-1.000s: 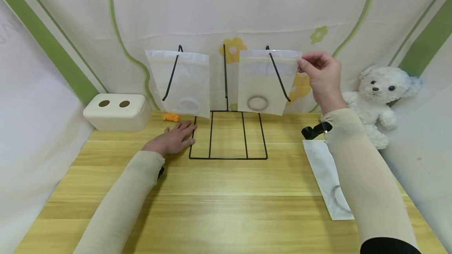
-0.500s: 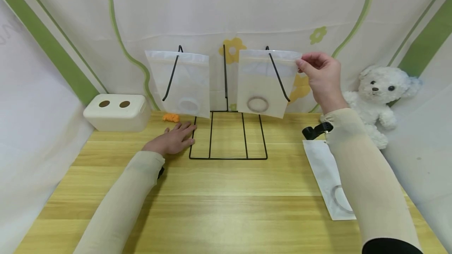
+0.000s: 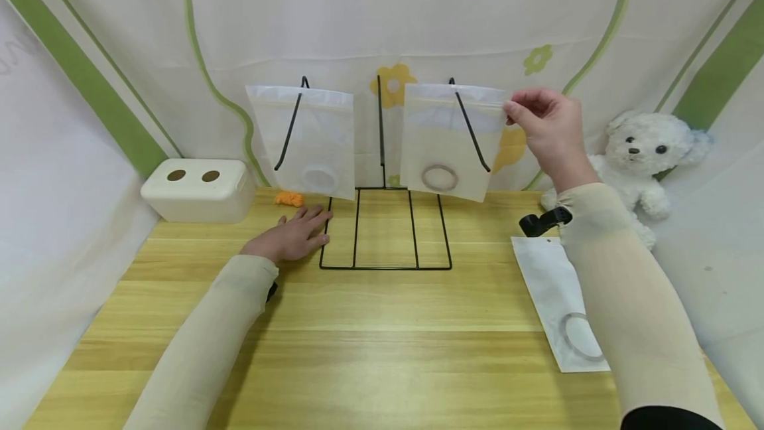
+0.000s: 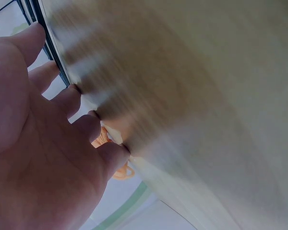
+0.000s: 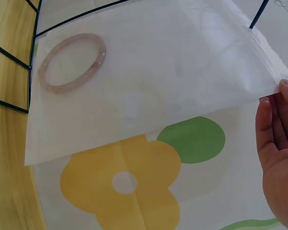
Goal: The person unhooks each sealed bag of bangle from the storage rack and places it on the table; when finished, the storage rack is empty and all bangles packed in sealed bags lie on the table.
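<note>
A black wire display rack [image 3: 386, 269] stands on the wooden table, with two translucent white zip bags hanging on its slanted hooks. My right hand [image 3: 550, 131] pinches the upper right corner of the right bag [image 3: 447, 135], which hangs slightly tilted. Inside that bag lies a pale pink bangle [image 5: 100, 61], near the bottom. The left bag [image 3: 310, 138] holds a whitish ring-shaped thing, faint through the film. My left hand [image 3: 288, 237] rests low at the left side of the rack's base, fingers straight and spread, fingertips at the wire.
At the right lies another white bag [image 3: 546, 297] with a bangle in it, partly under my right sleeve. A white teddy bear [image 3: 641, 164] sits behind it. At the left are a white box [image 3: 193, 201] with two holes and a small orange thing [image 3: 289, 198].
My right hand has shifted slightly to the right, and the right bag has swung right with its lower edge a little lower. The left hand stays where it was.
</note>
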Action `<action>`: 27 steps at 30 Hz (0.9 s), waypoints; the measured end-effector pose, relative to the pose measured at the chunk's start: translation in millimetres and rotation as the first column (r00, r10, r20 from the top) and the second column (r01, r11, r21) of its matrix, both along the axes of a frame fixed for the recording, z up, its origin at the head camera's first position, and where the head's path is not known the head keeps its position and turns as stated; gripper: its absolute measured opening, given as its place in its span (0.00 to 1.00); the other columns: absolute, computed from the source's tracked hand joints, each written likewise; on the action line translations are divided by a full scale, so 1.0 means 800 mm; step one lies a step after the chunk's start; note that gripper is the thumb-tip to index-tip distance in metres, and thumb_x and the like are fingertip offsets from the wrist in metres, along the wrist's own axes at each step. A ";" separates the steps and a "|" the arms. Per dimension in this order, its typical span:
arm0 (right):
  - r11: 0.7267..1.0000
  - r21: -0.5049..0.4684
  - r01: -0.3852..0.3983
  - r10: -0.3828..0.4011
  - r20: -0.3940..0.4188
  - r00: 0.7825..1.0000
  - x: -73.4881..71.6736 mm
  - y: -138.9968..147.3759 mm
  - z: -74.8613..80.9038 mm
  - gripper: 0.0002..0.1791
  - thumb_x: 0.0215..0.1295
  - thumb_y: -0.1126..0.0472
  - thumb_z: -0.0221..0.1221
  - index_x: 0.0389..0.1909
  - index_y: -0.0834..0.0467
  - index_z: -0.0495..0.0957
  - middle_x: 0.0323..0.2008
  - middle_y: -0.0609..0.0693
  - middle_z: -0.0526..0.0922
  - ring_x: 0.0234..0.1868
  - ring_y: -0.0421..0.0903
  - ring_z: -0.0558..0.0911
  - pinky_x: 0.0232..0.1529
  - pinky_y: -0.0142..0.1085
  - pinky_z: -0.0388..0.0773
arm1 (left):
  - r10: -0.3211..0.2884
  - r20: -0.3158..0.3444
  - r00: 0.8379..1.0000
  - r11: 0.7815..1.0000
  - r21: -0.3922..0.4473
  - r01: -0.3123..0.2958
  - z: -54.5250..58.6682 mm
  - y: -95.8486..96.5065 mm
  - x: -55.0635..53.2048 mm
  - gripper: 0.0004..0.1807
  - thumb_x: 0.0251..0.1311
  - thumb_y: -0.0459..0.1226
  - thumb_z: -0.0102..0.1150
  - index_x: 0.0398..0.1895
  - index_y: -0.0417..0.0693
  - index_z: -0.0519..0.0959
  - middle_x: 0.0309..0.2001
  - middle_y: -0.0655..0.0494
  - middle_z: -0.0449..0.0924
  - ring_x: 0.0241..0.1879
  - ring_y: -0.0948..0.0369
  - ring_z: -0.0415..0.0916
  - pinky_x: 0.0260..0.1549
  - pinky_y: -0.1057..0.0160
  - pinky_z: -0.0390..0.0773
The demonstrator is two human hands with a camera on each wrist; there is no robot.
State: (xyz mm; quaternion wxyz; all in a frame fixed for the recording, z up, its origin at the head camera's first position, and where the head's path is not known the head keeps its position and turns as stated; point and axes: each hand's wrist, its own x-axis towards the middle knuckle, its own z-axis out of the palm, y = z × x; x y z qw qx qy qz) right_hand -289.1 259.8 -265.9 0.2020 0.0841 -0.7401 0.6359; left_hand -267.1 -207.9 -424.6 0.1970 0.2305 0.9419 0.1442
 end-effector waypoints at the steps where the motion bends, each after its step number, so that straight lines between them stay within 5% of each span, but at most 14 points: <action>1: 1.000 0.010 0.004 -0.004 0.000 1.000 0.001 0.001 0.001 0.06 0.69 0.62 0.73 0.41 0.61 0.89 0.33 0.42 0.90 0.36 0.40 0.87 0.41 0.24 0.83 | -0.001 -0.001 1.000 1.000 0.000 0.001 0.000 0.000 0.000 0.37 0.88 0.52 0.41 0.90 0.49 0.49 0.89 0.38 0.39 0.87 0.31 0.33 0.77 0.19 0.38; 11: 0.981 0.176 0.086 -0.081 -0.039 0.996 0.010 0.008 -0.001 0.10 0.71 0.57 0.72 0.45 0.59 0.89 0.35 0.36 0.90 0.39 0.37 0.88 0.47 0.23 0.82 | -0.003 0.004 1.000 1.000 0.003 0.003 -0.001 0.000 -0.002 0.36 0.88 0.52 0.41 0.90 0.49 0.49 0.89 0.37 0.40 0.87 0.31 0.33 0.77 0.18 0.38; 27: 0.984 0.137 0.115 -0.096 -0.143 0.985 0.030 0.005 -0.016 0.03 0.70 0.65 0.72 0.41 0.61 0.89 0.32 0.39 0.90 0.32 0.37 0.88 0.39 0.24 0.85 | 0.005 0.010 1.000 1.000 0.017 -0.005 -0.002 0.001 -0.001 0.37 0.88 0.51 0.41 0.90 0.49 0.49 0.89 0.37 0.39 0.87 0.31 0.33 0.77 0.18 0.37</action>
